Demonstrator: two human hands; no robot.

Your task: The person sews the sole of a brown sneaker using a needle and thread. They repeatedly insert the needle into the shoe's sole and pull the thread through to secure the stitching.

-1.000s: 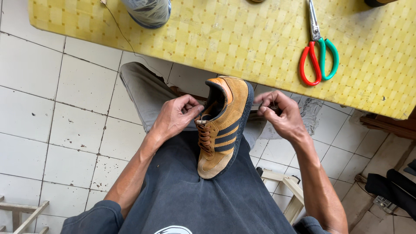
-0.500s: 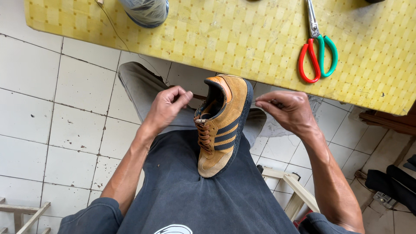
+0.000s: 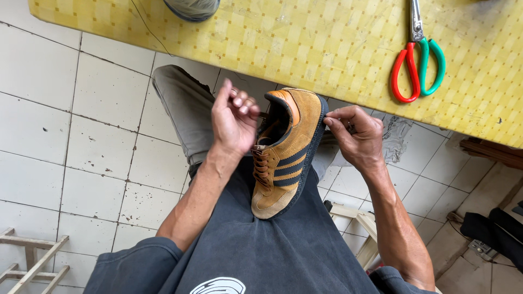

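A tan suede sneaker with dark stripes and brown laces (image 3: 283, 155) rests toe-down on the person's lap at the centre of the frame, heel towards the tabletop. The left hand (image 3: 235, 122) is raised just left of the shoe's opening, fingers curled together; whether its grip pinches a lace cannot be told. The right hand (image 3: 357, 136) presses its grip against the heel's dark sole edge. Beyond, red-and-green-handled scissors (image 3: 418, 68) lie on the yellow checked tabletop (image 3: 305, 43), upper right.
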